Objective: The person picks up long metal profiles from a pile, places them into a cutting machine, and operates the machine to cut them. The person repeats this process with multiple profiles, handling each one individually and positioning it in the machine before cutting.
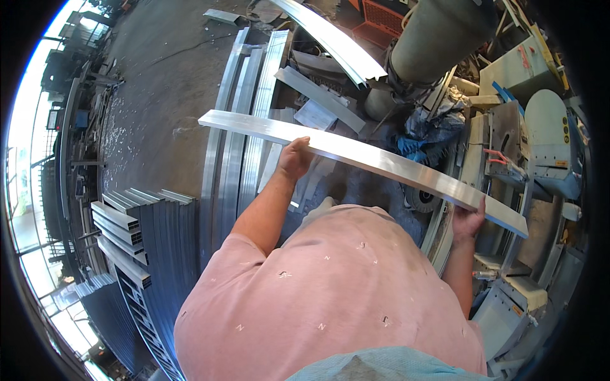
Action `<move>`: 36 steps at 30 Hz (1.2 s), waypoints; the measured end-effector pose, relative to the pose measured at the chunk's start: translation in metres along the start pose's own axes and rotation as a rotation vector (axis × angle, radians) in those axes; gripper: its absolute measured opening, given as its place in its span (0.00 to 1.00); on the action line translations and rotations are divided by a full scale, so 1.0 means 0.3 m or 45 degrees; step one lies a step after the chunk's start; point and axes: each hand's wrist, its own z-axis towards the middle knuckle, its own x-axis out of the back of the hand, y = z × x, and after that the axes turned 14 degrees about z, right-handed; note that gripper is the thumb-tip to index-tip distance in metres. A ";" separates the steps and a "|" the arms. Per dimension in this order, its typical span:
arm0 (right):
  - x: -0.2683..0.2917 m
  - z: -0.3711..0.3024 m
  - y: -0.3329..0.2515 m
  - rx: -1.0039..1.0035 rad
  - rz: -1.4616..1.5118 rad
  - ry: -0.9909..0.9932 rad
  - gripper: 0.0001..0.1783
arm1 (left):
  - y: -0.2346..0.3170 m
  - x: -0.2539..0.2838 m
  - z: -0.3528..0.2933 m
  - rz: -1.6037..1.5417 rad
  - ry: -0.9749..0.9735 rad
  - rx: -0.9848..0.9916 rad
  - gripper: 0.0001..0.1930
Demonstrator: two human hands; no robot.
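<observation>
A long, silvery aluminium profile is held up across the front of my body, its left end farther off and its right end nearer. My left hand grips its near edge left of the middle, thumb showing on top. Close to the right end, my right hand is wrapped round it from below, with fingertips over the far edge. The undersides of both grips are hidden. Beneath the left part of the profile, several long metal profiles lie side by side on the floor.
Stacked profiles stand at my left. Machines with pale housings line the right side, with red-handled pliers nearby. A thick grey cylinder rises at the far right. Offcuts such as a metal strip litter the concrete floor.
</observation>
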 end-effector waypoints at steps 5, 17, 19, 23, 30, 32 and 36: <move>0.026 0.002 -0.163 0.172 0.229 0.540 0.45 | 0.110 -0.005 -0.062 -0.153 -0.273 -0.275 0.32; 0.125 -0.015 -0.143 0.052 0.027 0.529 0.23 | 0.199 0.004 -0.004 -0.107 -0.135 -0.376 0.41; 0.145 -0.018 -0.149 0.076 0.112 0.539 0.21 | 0.207 -0.004 -0.001 -0.099 -0.187 -0.390 0.38; 0.172 -0.057 -0.137 0.100 0.276 0.453 0.22 | 0.221 0.016 0.011 0.071 -0.243 -0.427 0.36; 0.127 -0.129 -0.071 0.180 0.220 0.301 0.31 | 0.271 0.124 0.043 0.025 0.065 -0.120 0.36; 0.097 -0.147 -0.057 0.162 0.222 0.236 0.32 | 0.283 0.149 0.047 -0.007 0.012 -0.105 0.34; 0.049 -0.195 -0.006 0.085 0.205 0.106 0.30 | 0.264 0.134 0.042 -0.037 0.062 -0.058 0.25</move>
